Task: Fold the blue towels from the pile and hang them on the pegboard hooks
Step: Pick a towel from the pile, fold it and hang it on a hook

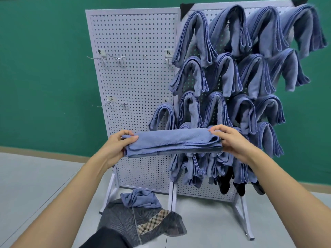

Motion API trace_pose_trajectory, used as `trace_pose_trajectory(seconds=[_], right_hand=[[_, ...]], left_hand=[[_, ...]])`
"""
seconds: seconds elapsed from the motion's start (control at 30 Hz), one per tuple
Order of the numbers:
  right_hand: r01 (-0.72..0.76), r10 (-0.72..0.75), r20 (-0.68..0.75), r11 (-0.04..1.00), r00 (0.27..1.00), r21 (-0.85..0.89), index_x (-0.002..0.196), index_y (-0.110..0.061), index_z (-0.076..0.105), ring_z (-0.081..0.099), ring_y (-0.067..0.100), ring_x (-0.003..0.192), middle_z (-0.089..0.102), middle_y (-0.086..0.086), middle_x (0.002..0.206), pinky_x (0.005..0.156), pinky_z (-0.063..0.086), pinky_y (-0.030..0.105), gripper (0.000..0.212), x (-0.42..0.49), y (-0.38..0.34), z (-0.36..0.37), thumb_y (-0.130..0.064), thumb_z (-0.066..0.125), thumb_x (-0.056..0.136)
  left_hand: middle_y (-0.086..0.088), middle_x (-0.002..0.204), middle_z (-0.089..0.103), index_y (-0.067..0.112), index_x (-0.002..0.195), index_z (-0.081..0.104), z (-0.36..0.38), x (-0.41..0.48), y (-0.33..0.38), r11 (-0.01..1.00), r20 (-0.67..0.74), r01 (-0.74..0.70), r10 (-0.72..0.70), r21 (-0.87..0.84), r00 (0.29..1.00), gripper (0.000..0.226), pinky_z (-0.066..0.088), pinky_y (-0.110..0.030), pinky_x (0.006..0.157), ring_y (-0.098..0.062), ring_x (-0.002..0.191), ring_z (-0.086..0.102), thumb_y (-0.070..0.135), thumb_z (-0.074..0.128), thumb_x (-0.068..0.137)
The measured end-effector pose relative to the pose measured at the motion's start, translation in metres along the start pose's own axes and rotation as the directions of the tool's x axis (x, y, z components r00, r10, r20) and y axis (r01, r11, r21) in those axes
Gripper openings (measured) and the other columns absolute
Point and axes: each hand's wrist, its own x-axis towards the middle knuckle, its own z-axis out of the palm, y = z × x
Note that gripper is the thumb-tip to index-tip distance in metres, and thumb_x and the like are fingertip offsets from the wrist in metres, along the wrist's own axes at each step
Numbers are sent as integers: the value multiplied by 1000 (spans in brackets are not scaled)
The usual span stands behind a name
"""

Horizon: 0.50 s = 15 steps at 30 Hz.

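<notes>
A folded blue towel point(172, 142) stretches level between my hands in front of the pegboards. My left hand point(116, 145) grips its left end, thumb on top. My right hand point(231, 140) pinches its right end. The right pegboard point(213, 17) is covered with several folded blue towels point(195, 36) draped over hooks. One more hung towel point(162, 117) sits at the lower right of the left pegboard point(132, 83). On the floor, one crumpled blue towel point(140, 197) lies on a grey cloth.
Bare hooks point(102, 59) with small labels stick out of the left pegboard at upper left and mid left point(111, 104). A grey checked-trim cloth point(143, 222) lies on the floor by the white stand legs point(243, 217). A green wall stands behind.
</notes>
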Motion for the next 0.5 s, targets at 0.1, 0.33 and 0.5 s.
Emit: trace_pose_trajectory(seconds=[0.1, 0.33, 0.5], right_hand=[[15, -12, -72, 999, 997, 39, 100, -24, 65, 51, 28, 81, 61, 12, 92, 68, 47, 36, 12, 2, -10, 2, -15, 60, 93], [106, -106, -10, 978, 994, 180, 105, -14, 63, 60, 13, 63, 66, 3, 79, 55, 53, 22, 16, 4, -60, 25, -7, 55, 94], [97, -97, -1, 991, 995, 94, 104, -14, 64, 53, 22, 77, 61, 10, 91, 55, 54, 21, 14, 11, -77, 62, -11, 62, 90]], left_hand=[[-1, 67, 59, 12, 85, 62, 1, 0, -8, 1000, -103, 26, -26, -9, 994, 14, 46, -18, 46, -6, 48, 54, -2, 64, 85], [-8, 106, 60, 15, 100, 68, 10, 4, -34, 968, -112, 209, -195, 137, 975, 34, 51, -34, 76, -19, 78, 56, -11, 52, 86], [2, 123, 60, 28, 109, 63, 51, -5, -36, 974, -83, 45, -27, 223, 996, 31, 47, -32, 93, -14, 110, 56, 6, 63, 87]])
